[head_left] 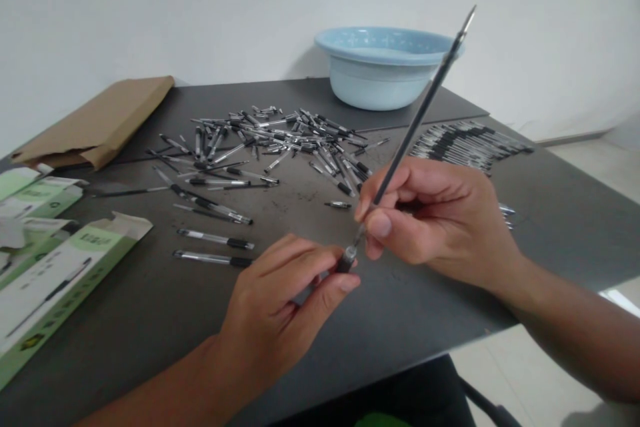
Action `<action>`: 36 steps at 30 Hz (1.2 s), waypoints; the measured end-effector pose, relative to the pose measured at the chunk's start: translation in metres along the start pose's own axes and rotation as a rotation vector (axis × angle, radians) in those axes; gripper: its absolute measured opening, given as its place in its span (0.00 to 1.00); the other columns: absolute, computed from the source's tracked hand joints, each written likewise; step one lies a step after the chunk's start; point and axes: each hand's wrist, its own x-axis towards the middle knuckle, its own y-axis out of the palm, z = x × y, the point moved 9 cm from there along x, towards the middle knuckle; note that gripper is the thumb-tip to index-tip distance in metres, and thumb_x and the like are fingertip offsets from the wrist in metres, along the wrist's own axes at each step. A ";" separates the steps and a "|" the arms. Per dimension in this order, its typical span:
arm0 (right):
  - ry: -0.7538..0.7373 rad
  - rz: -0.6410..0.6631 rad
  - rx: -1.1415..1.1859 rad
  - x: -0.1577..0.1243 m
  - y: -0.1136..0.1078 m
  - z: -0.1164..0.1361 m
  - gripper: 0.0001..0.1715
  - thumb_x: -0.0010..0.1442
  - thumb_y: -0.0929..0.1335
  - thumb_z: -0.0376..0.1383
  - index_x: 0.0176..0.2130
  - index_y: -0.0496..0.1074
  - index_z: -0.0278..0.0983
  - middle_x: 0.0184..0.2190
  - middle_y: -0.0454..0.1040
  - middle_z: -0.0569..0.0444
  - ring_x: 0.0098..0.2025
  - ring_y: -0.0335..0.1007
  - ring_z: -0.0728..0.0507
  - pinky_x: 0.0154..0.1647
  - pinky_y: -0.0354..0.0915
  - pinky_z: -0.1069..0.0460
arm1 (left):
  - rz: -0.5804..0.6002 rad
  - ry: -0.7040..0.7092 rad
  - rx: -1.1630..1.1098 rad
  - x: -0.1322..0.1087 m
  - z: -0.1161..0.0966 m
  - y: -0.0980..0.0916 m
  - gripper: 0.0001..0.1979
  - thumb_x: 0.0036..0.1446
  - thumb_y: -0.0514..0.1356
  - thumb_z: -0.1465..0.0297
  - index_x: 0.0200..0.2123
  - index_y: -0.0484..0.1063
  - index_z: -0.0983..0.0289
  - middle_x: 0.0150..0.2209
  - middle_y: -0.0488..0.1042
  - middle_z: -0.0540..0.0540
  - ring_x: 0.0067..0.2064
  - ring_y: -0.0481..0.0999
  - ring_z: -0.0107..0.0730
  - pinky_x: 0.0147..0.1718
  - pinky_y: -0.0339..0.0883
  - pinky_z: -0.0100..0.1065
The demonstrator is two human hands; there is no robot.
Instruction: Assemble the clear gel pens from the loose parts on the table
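pen refill [417, 120] sits pinched in the right grip [443, 223], tip up, lower end at the mouth of a dark pen barrel [346, 260] pinched in the left grip [285, 297]; can't tell if it's inside. refill should handle light, slim, fairly stiff, maybe slick; take it by the shaft, off the tip. count: one refill, one barrel, two parallel pens [215, 238] just left of the left grip, one basin [377, 83] beyond the right grip. loose pen pile [294, 141] ahead of both: too many to count.
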 end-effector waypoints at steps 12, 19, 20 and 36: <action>-0.028 0.054 -0.154 -0.004 0.005 -0.003 0.15 0.62 0.76 0.32 0.27 0.70 0.39 0.21 0.76 0.60 0.26 0.75 0.51 0.24 0.69 0.59 | 0.011 -0.032 0.010 0.000 0.001 0.001 0.02 0.69 0.64 0.71 0.39 0.77 0.61 0.33 0.79 0.46 0.35 0.77 0.24 0.36 0.68 0.25; -0.135 0.142 -0.288 -0.007 0.005 -0.004 0.07 0.64 0.75 0.36 0.44 0.82 0.39 0.18 0.75 0.63 0.20 0.68 0.53 0.21 0.64 0.58 | -0.029 -0.028 -0.013 0.000 0.001 -0.002 0.02 0.69 0.64 0.72 0.41 0.78 0.62 0.33 0.80 0.47 0.33 0.75 0.24 0.34 0.66 0.26; -0.152 0.157 -0.307 -0.006 0.004 -0.003 0.12 0.64 0.75 0.36 0.49 0.82 0.39 0.18 0.75 0.64 0.19 0.66 0.53 0.20 0.63 0.58 | -0.035 -0.027 -0.021 0.000 0.001 -0.002 0.02 0.68 0.65 0.73 0.41 0.79 0.62 0.33 0.80 0.47 0.32 0.74 0.24 0.33 0.66 0.26; 0.120 -0.268 -0.526 0.009 -0.073 -0.055 0.23 0.67 0.72 0.53 0.48 0.84 0.40 0.17 0.71 0.60 0.19 0.64 0.50 0.21 0.60 0.55 | -0.038 0.061 -0.080 -0.004 -0.003 0.001 0.09 0.72 0.63 0.67 0.41 0.80 0.66 0.34 0.83 0.54 0.35 0.79 0.31 0.37 0.70 0.31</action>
